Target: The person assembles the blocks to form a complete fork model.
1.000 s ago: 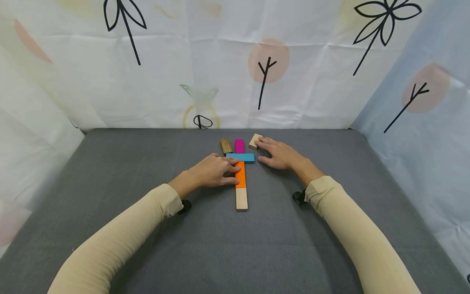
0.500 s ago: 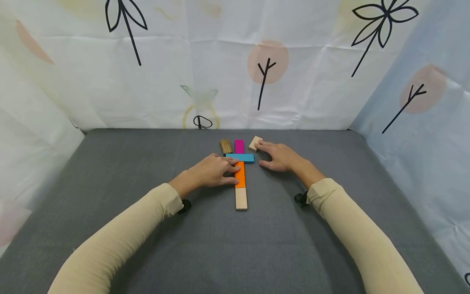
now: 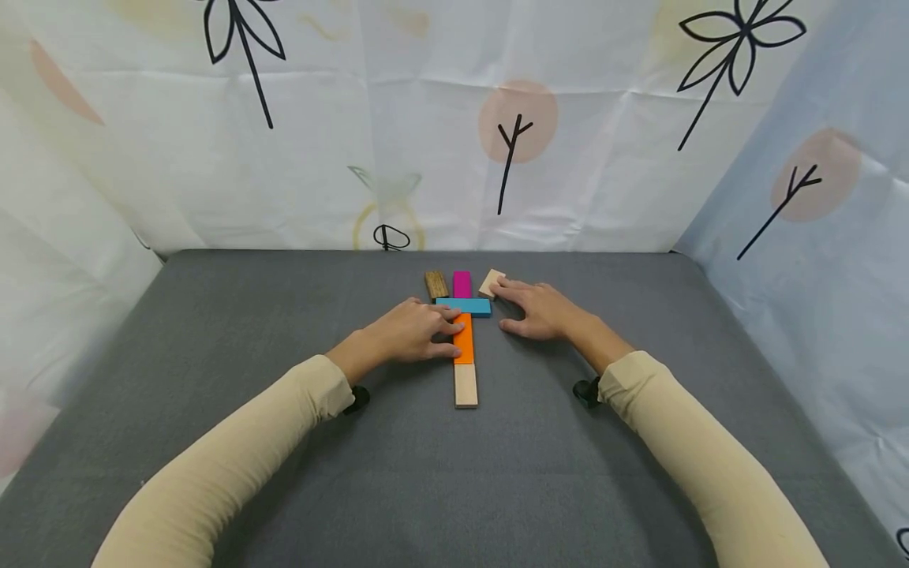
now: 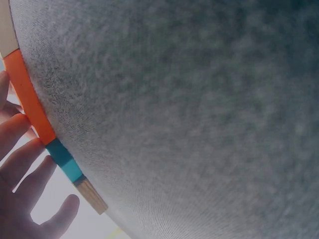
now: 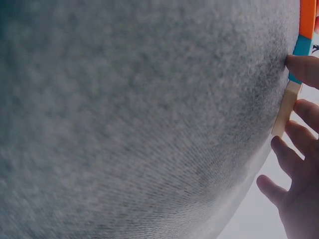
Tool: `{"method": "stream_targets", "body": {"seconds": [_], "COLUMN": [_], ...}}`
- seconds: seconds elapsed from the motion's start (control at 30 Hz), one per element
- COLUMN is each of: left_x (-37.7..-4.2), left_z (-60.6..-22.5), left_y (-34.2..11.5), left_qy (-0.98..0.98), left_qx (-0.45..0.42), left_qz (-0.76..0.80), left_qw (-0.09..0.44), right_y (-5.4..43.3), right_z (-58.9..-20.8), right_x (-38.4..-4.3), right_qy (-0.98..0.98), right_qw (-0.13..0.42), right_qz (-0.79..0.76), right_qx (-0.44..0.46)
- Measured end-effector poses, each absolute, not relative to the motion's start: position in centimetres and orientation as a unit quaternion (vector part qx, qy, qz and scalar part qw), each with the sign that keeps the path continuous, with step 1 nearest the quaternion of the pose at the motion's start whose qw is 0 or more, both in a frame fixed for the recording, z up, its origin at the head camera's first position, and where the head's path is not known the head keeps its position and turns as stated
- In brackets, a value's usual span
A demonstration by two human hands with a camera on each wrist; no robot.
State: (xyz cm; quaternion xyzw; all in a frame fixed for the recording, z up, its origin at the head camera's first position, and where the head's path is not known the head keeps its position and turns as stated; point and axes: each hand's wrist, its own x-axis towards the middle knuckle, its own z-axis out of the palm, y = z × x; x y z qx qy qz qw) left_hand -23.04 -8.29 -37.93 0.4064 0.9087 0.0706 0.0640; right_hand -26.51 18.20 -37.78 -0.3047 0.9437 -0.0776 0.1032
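Flat wooden blocks form a cross-like figure in the head view. A pale block (image 3: 465,386) lies nearest me, then an orange block (image 3: 464,344), a blue block (image 3: 470,308) set crosswise, and a magenta block (image 3: 461,284) beyond it. My left hand (image 3: 406,331) rests its extended fingertips on the orange and blue blocks. To the left of the magenta one, a brown block (image 3: 436,285) lies slanted. My right hand (image 3: 543,311) has its fingers spread, fingertips touching a tilted pale block (image 3: 488,282) near the blue block's right end. The right wrist view shows this second pale block (image 5: 285,109) under the fingers.
A grey cloth (image 3: 454,489) covers the table. Behind its far edge hangs a white printed curtain (image 3: 440,142), with another curtain panel (image 3: 838,315) along the right side. Dark wrist cameras (image 3: 585,393) sit under both cuffs.
My right hand has drawn slightly toward me, and the tilted pale block has slid with it, closer to the blue block. The left hand stays in place on the blocks.
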Motion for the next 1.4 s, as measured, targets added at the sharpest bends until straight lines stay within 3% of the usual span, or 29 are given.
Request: {"method": "stream_targets", "body": {"seconds": [1.4], "left_x": [-22.95], "left_z": [-37.85], "left_y": [-8.31], "left_qy": [0.906], "left_qx": [0.413], "left_qz": [0.074], "left_qw": [0.056], "right_y": [17.87], "right_z": [-37.78], "right_x": [-25.85], "right_qy": [0.943], "right_qw": [0.104], "right_qz": [-0.073], "right_qx": [-0.308]}}
